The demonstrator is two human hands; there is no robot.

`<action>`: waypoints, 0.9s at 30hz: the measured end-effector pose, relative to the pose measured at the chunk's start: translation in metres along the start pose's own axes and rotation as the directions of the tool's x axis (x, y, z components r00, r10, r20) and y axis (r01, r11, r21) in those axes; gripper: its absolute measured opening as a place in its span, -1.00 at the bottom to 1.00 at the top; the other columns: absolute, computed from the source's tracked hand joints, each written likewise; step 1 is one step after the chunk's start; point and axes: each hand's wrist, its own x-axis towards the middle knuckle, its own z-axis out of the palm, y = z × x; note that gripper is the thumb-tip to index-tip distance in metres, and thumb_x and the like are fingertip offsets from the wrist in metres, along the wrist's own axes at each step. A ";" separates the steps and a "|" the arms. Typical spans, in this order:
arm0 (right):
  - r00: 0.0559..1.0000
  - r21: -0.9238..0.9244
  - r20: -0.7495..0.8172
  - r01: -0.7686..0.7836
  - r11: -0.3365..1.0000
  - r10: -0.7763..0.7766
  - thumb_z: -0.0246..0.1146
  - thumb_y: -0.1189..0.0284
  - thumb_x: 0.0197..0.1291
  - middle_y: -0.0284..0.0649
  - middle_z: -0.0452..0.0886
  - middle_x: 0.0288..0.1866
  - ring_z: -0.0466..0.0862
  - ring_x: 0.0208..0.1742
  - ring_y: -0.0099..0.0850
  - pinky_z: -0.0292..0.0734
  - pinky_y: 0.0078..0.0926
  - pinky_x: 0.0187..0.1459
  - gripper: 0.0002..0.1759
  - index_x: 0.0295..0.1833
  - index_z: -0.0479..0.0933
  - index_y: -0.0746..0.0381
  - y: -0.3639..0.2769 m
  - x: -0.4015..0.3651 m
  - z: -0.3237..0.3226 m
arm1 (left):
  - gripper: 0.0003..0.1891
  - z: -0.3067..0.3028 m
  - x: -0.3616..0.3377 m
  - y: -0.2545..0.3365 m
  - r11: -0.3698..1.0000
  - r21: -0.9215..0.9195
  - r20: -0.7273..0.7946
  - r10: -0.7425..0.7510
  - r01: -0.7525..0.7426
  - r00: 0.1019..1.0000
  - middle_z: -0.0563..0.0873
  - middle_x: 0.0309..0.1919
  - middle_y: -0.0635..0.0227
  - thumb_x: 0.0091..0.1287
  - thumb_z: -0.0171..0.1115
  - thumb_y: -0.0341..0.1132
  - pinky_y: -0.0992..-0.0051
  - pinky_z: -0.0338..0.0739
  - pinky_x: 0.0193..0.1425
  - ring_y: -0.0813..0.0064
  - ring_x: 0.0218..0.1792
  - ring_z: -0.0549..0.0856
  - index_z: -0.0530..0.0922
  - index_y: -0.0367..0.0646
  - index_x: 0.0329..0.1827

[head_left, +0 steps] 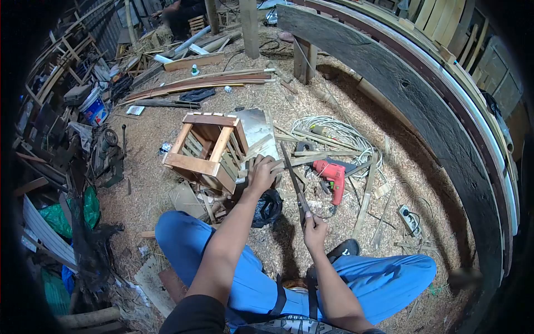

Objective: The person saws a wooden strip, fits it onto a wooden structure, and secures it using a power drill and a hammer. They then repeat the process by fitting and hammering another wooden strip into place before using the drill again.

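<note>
My left hand (261, 175) is closed on a thin wooden strip (297, 161) beside a small slatted wooden frame (192, 166). The strip sticks out to the right, toward a red power drill (332, 179) on the ground. In my right hand (315, 230) is a long, narrow, dark blade-like tool (294, 181), gripped at its near end. Its far part slants up and crosses the strip just right of my left hand; I cannot tell its exact kind. A black plastic bag (267, 209) lies below my left hand, between my legs.
Sawdust and wood scraps cover the ground. A coiled pale cable (339, 133) lies beyond the drill, and a power strip (410, 220) at the right. A thick dark beam (423, 100) curves along the right side. Long boards (200, 86) lie ahead; clutter lines the left. Another person (181, 16) sits far back.
</note>
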 end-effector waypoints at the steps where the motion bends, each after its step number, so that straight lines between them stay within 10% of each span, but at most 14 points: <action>1: 1.000 -0.003 0.000 -0.003 1.000 0.003 0.26 0.23 0.52 -0.46 0.22 -0.64 0.20 -0.52 -0.61 0.07 -0.34 -0.51 -0.42 -0.58 0.35 0.31 0.004 0.001 0.001 | -0.67 0.003 -0.001 -0.002 1.000 -0.003 0.002 -0.003 0.003 1.000 0.74 -0.17 0.44 0.23 0.50 -0.17 0.20 0.37 0.21 0.25 0.03 0.61 0.83 0.12 0.08; 27: 0.996 -0.175 0.071 -0.044 0.984 0.057 0.22 0.19 0.53 -0.37 0.22 -0.67 0.24 -0.56 -0.58 0.10 -0.30 -0.53 -0.40 -0.57 0.41 0.35 -0.001 -0.017 -0.005 | -0.86 0.020 0.005 -0.007 0.983 -0.037 -0.085 -0.180 0.178 0.980 0.68 -0.29 0.51 0.19 0.53 -0.13 0.29 0.44 0.12 0.37 -0.07 0.65 0.87 0.12 -0.24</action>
